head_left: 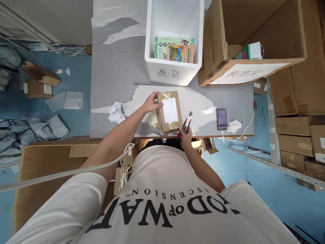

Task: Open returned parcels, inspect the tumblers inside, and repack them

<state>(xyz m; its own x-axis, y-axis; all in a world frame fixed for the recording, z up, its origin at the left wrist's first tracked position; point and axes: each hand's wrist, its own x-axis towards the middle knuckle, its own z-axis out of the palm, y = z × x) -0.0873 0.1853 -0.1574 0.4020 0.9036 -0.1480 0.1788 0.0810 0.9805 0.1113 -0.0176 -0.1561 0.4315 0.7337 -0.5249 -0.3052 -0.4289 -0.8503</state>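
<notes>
Your one surface (pixel 114 74) bears one big carton (pixel 214 44), one white bin (pixel 169 73) and, near its front edge, one taped parcel (pixel 170 112), its left side pinched by your left hand (pixel 153 102). One phone (pixel 221 118) lies rightward; your right hand (pixel 186 137) grips one cutter (pixel 188 123).

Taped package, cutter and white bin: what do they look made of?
Taped package: matte brown cardboard, likely corrugated, with glossy, yellowish film tape that catches the light at both ends.
Cutter: grey blade end, probably metal; red-and-black handle, likely plastic.
White bin: probably rigid foam, judging by its thick, pale, rounded walls; plain plastic can't be ruled out.
</notes>
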